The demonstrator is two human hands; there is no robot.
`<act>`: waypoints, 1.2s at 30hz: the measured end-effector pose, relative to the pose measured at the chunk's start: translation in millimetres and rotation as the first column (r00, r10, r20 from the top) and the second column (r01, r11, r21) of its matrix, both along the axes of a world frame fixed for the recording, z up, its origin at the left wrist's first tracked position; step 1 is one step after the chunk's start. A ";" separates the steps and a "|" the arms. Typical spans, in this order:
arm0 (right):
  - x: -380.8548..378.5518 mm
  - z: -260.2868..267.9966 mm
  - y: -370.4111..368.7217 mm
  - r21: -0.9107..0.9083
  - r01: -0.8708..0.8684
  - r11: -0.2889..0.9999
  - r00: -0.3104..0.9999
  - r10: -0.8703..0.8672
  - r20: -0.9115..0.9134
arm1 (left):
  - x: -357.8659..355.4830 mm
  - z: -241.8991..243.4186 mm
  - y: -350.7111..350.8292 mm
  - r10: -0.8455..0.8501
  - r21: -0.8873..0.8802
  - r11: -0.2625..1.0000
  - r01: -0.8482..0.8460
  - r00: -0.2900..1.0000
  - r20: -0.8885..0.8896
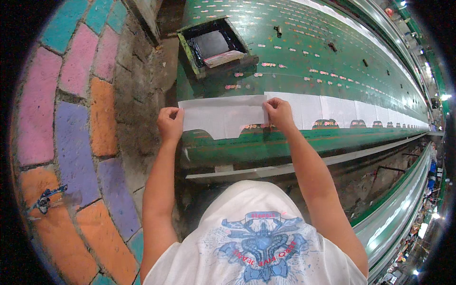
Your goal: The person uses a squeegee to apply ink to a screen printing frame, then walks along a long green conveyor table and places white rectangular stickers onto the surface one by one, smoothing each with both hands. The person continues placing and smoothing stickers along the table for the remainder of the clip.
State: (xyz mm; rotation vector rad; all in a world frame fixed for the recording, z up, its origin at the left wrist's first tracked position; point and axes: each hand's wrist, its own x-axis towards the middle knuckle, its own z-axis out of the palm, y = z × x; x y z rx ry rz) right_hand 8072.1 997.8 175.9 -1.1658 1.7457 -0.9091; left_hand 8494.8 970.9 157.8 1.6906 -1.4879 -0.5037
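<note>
My left hand [171, 123] pinches the upper left corner of a white cut fabric piece [222, 112] between thumb and fingers. My right hand [279, 112] grips the same piece near its upper right corner. The piece is stretched between both hands over the near edge of a long green printing table [213, 151]; its lower edge has curved cutouts. Its right end meets a row of similar white pieces [310, 107] running along the table edge into the distance. I cannot tell whether the held piece lies fully flat on the surface.
A dark, ink-stained screen-printing frame [199, 74] stands on the table's left end, with a pale-edged board inside. Small metal stops [278, 31] and rows of printed marks dot the table. A metal rail [242, 174] follows its near side. A painted brick wall [73, 142] rises at left.
</note>
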 end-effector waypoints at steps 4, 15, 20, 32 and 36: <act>1.6 4.0 2.0 -0.018 0.001 1.000 0.993 -0.003 -0.118 | -3.8 15.5 4.0 -0.113 -0.034 0.992 0.125 0.965 0.235; 5.4 11.6 2.5 -0.062 -0.046 0.997 0.975 0.031 -0.219 | -158.7 35.6 41.6 -0.729 0.273 0.628 0.729 0.428 0.534; -24.9 36.0 0.9 -0.037 -0.119 0.992 0.958 0.105 -0.268 | -227.4 41.5 39.2 -0.736 0.331 0.644 0.689 0.442 0.513; -214.2 50.5 8.4 0.008 -0.293 0.956 0.395 0.129 -0.909 | -256.7 26.6 45.5 -0.616 0.274 0.764 0.584 0.536 0.578; -227.6 40.1 -3.3 -0.017 -0.465 0.885 0.406 0.196 -0.893 | -292.3 52.9 49.6 -0.547 0.399 0.837 0.375 0.571 0.612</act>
